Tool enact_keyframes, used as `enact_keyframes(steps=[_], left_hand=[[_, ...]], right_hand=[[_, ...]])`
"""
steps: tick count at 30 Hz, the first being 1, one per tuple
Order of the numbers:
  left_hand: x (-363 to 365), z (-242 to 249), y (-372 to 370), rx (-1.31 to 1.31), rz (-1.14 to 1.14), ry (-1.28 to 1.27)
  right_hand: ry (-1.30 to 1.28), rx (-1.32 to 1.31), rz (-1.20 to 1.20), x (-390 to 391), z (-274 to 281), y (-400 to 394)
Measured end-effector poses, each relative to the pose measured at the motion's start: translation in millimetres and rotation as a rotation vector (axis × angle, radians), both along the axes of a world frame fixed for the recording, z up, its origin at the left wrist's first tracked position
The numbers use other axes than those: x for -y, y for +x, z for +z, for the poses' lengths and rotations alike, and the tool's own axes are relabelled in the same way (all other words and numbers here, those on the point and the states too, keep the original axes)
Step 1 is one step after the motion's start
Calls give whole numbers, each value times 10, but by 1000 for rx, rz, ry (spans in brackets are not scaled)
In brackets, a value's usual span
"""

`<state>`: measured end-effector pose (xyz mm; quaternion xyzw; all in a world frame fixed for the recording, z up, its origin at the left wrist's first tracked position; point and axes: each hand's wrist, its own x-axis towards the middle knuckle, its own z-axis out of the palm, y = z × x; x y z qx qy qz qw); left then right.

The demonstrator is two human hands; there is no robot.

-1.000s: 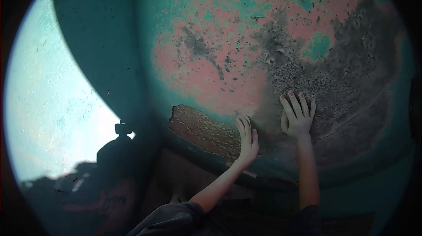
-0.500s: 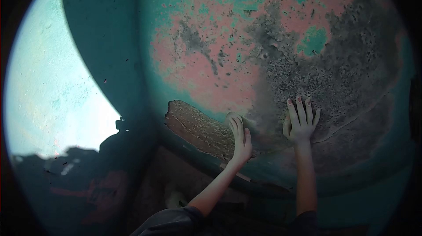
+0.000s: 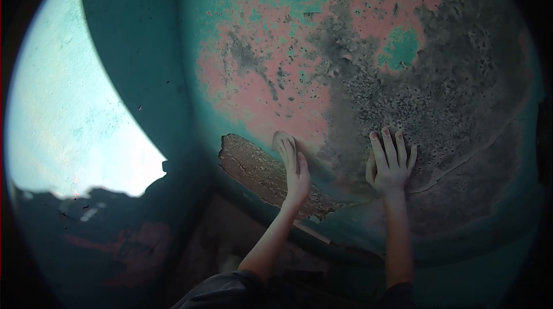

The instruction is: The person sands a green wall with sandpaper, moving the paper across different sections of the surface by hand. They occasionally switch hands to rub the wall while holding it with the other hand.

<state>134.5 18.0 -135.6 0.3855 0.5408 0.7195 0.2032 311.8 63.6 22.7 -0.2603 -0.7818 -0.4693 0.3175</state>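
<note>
My left hand [image 3: 296, 176] presses a pale folded piece of sandpaper [image 3: 278, 139] against the worn wall surface [image 3: 276, 90], at the lower edge of a pink patch. Its fingers point up and lie together over the sheet, which is mostly covered by them. Right below is a rough brown area [image 3: 247, 162] where the outer layer has broken off. To the right, my right hand [image 3: 393, 162] rests flat on the grey, pitted part of the wall [image 3: 426, 84], fingers spread, holding nothing.
Teal paint [image 3: 138, 27] covers the wall at left, with a bright sunlit patch [image 3: 63, 107] on it. A thin crack line [image 3: 455, 168] runs up to the right of my right hand. Beneath the curved lower edge [image 3: 357, 251] it is dark.
My left hand has slid left and slightly up along the wall with the sandpaper. My right hand stays on the grey area, only slightly shifted in view.
</note>
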Motion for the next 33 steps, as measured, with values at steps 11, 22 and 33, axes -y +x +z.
enact_keyframes(steps=[11,22,33], left_hand=[[-55,45,-23,-23,15,-22],[-43,58,-157,-48,46,-21],[-70,-148,180,-3,-9,-70]], right_hand=[[14,-11,4,-5,-2,-9],[37,-17,14,-14,-12,-14],[10,-22,-2,5,-10,-26]])
